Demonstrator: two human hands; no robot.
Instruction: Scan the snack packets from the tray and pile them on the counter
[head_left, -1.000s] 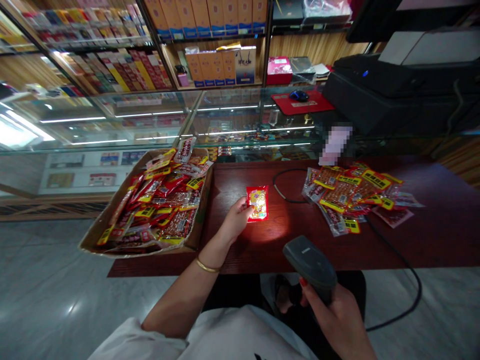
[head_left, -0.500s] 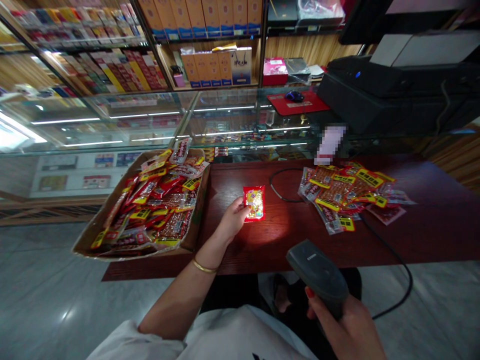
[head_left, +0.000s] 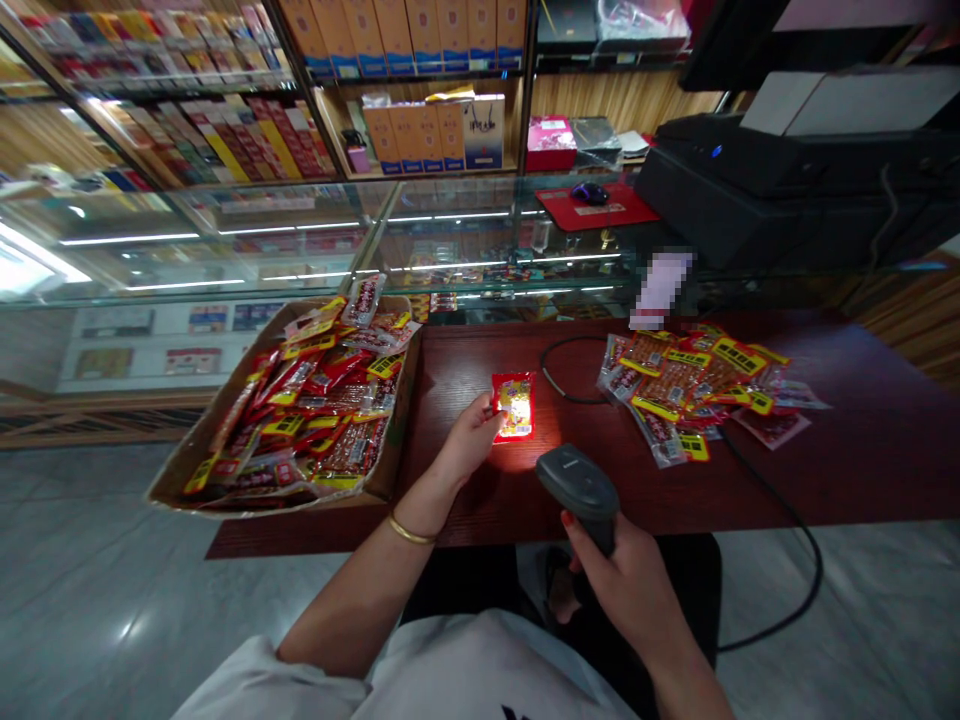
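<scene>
My left hand (head_left: 471, 440) pinches the left edge of a small red and yellow snack packet (head_left: 514, 408) over the dark red table. Bright light falls on the packet's face. In my right hand (head_left: 626, 575) is a dark grey barcode scanner (head_left: 577, 485), its head pointing up toward the packet, with a short gap between them. Left of my left hand stands a cardboard box (head_left: 394, 440) full of snack packets (head_left: 330, 385) in red, yellow and clear wrapping. Similar packets lie in a loose pile (head_left: 679, 375) on the right of the table.
A black cable (head_left: 806, 540) loops off the table's right front. Behind the table (head_left: 465, 350) is a glass display counter (head_left: 450, 225) bearing a red mouse pad (head_left: 551, 208), a mouse (head_left: 589, 192) and a large black machine (head_left: 765, 200). Shelves with boxed goods (head_left: 420, 135) line the back.
My right hand has brought the scanner leftward and up, closer to the packet. My left hand with the packet has shifted slightly to the right.
</scene>
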